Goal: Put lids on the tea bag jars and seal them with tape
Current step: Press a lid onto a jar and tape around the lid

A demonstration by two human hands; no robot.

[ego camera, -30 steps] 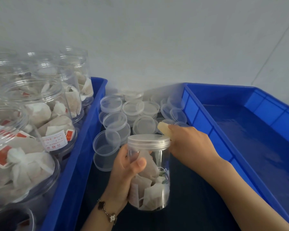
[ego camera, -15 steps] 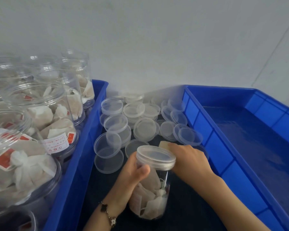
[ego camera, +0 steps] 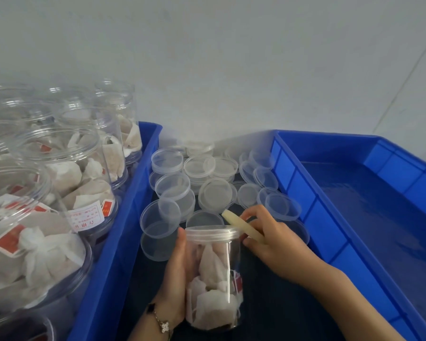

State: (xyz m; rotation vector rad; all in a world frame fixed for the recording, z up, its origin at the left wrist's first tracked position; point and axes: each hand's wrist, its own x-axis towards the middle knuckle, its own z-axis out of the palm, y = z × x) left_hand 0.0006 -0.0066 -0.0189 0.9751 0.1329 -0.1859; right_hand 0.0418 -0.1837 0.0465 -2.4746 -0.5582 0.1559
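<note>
A clear plastic jar [ego camera: 213, 276] filled with white tea bags stands upright at the bottom centre, with a clear lid [ego camera: 213, 233] sitting on its mouth. My left hand [ego camera: 177, 271] grips the jar's left side, thumb up by the lid's edge. My right hand [ego camera: 272, 238] holds a pale yellowish stick-like object [ego camera: 239, 223] that lies across the lid's right rim, while its fingers touch the lid's right side. What this object is I cannot tell. No tape roll is visible.
Several loose clear lids [ego camera: 215, 190] lie piled behind the jar on a dark surface. A blue tray [ego camera: 123, 232] at left holds several open jars [ego camera: 59, 173] of tea bags. A large blue bin [ego camera: 354, 217] stands at right.
The jar has come back upright after tilting, and moved slightly left. My right hand has shifted so the yellowish object now lies over the lid's right rim.
</note>
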